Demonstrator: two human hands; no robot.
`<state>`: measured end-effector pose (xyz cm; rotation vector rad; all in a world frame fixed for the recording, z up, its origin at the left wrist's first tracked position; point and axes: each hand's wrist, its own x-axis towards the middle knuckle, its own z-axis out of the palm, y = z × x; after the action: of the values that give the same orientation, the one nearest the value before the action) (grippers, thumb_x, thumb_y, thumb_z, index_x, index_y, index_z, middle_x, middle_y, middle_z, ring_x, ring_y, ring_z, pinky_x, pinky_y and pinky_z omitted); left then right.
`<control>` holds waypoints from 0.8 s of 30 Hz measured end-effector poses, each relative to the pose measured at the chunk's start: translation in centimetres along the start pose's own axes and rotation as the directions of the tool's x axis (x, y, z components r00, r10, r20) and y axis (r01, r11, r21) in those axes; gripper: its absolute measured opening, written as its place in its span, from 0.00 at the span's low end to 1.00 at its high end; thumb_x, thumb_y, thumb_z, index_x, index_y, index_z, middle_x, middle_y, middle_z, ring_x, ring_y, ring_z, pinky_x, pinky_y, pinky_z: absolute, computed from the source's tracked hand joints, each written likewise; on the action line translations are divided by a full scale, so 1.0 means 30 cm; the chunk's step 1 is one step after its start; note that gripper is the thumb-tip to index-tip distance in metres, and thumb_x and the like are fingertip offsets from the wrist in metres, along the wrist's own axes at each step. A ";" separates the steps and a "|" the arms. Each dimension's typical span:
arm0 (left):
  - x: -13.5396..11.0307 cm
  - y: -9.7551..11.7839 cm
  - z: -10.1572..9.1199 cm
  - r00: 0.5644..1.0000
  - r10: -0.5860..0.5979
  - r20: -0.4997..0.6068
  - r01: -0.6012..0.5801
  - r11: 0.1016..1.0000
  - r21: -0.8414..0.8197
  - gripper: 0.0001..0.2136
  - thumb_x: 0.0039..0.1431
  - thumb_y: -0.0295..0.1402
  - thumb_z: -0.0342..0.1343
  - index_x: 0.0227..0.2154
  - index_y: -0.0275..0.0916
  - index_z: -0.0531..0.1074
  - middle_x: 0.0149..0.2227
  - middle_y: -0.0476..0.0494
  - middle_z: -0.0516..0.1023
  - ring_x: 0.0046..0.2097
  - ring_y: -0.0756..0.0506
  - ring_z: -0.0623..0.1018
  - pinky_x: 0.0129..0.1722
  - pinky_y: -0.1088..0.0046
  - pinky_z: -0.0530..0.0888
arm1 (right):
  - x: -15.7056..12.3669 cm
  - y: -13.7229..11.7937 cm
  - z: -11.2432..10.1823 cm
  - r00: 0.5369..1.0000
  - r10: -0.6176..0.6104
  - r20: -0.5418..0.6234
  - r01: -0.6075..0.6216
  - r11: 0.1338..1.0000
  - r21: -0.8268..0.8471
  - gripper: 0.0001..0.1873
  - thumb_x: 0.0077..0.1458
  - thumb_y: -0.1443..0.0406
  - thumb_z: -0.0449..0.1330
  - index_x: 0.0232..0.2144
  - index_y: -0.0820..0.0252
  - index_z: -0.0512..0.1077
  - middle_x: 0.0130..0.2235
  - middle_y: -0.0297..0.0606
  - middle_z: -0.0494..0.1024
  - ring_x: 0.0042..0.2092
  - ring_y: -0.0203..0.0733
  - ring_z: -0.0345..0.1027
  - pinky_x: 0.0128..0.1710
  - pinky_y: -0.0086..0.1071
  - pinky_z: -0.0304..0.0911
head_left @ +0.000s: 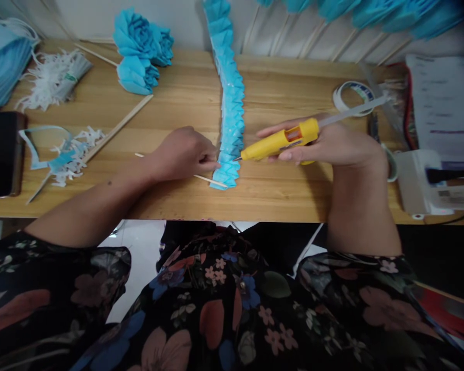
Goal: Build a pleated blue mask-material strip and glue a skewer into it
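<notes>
A long strip of folded blue paper (229,98) runs from the back wall down the wooden table (278,201) toward me. My left hand (185,153) is closed in a pinch at the strip's near end, holding a thin wooden stick (206,179) against the paper. My right hand (332,144) grips a yellow glue gun (280,140). The gun's nozzle points left and touches the strip's right edge near its lower end. A clear glue stick juts out of the gun's back, up and to the right.
Finished blue paper flowers (141,51) on sticks lie at the back left. White fringed paper scraps (54,77) and blue offcuts (67,154) sit left. A dark phone (0,152) is at the left edge, a tape roll (351,95) and papers (441,103) at right.
</notes>
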<state>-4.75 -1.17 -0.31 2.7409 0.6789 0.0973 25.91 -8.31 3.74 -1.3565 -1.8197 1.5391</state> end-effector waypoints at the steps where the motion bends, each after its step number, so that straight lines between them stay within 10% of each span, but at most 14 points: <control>1: 0.000 -0.001 0.000 1.000 0.005 -0.005 -0.005 1.000 0.001 0.19 0.68 0.43 0.51 0.24 0.38 0.75 0.27 0.44 0.79 0.30 0.47 0.72 0.33 0.68 0.57 | -0.002 -0.002 0.000 1.000 -0.001 -0.017 0.001 1.000 0.019 0.33 0.54 0.54 0.74 0.60 0.53 0.77 0.41 0.35 0.86 0.39 0.37 0.75 0.26 0.25 0.63; 24: 0.023 0.025 0.017 0.988 -0.133 -0.084 0.133 0.991 -0.005 0.21 0.65 0.41 0.51 0.16 0.41 0.62 0.19 0.46 0.68 0.25 0.48 0.61 0.31 0.64 0.52 | 0.029 0.015 0.023 0.998 0.032 -0.063 -0.040 0.990 -0.132 0.39 0.50 0.45 0.73 0.61 0.52 0.78 0.45 0.37 0.84 0.35 0.35 0.69 0.27 0.27 0.62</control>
<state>-3.74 -1.61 -0.58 2.6963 0.8825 0.1828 25.16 -7.96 2.88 -1.4872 -1.8995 1.3998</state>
